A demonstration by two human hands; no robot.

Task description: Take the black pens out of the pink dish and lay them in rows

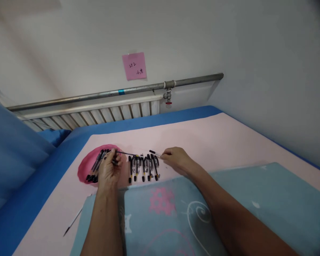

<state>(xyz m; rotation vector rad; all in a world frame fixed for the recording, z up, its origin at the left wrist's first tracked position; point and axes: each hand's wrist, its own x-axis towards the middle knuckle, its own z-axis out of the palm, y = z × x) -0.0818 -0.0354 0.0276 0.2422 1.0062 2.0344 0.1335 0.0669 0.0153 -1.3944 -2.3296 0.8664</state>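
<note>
My left hand (110,167) is closed in a pinch on a thin dark pen refill (126,153), which points right toward the middle. Opposite it, my right hand (177,159) pinches a slim clear pen barrel (155,153) with a black end; the barrel points left. Between and below the hands lies a row of several pen parts, with clear barrels (143,170) and black caps, plus small loose bits. Beside my left hand stands a pink basket (81,167) holding several black-and-clear pens (96,167). My left hand partly covers its right side.
A pale stick with a dark tip (73,221) lies at the lower left. A blue-green patterned cloth (160,217) lies in front, over the pink surface (192,131). Behind are a radiator (117,112) and a pipe (96,96); a blue curtain (10,153) hangs left.
</note>
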